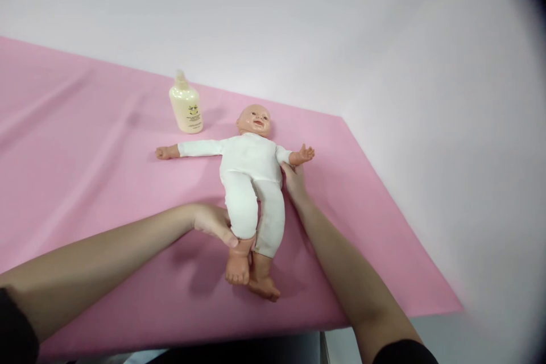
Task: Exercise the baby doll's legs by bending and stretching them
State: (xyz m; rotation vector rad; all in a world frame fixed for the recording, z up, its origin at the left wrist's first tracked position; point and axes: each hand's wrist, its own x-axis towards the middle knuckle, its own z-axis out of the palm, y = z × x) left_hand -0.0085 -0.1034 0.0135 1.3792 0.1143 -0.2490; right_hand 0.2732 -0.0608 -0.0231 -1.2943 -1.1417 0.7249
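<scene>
A baby doll (249,168) in a white suit lies on its back on the pink cloth (85,170), arms spread, bare feet toward me. My left hand (215,223) grips the doll's lower leg just above the ankle, lifting that foot slightly. Against the doll's side, under its outstretched arm, rests my right hand (293,179), fingers tucked against the torso. Whether that hand truly grips the body is unclear.
A cream pump bottle (186,103) stands upright on the cloth behind the doll's arm, near the pale wall (298,23). The cloth's right edge (384,182) runs diagonally beside the doll; its front edge lies close to me.
</scene>
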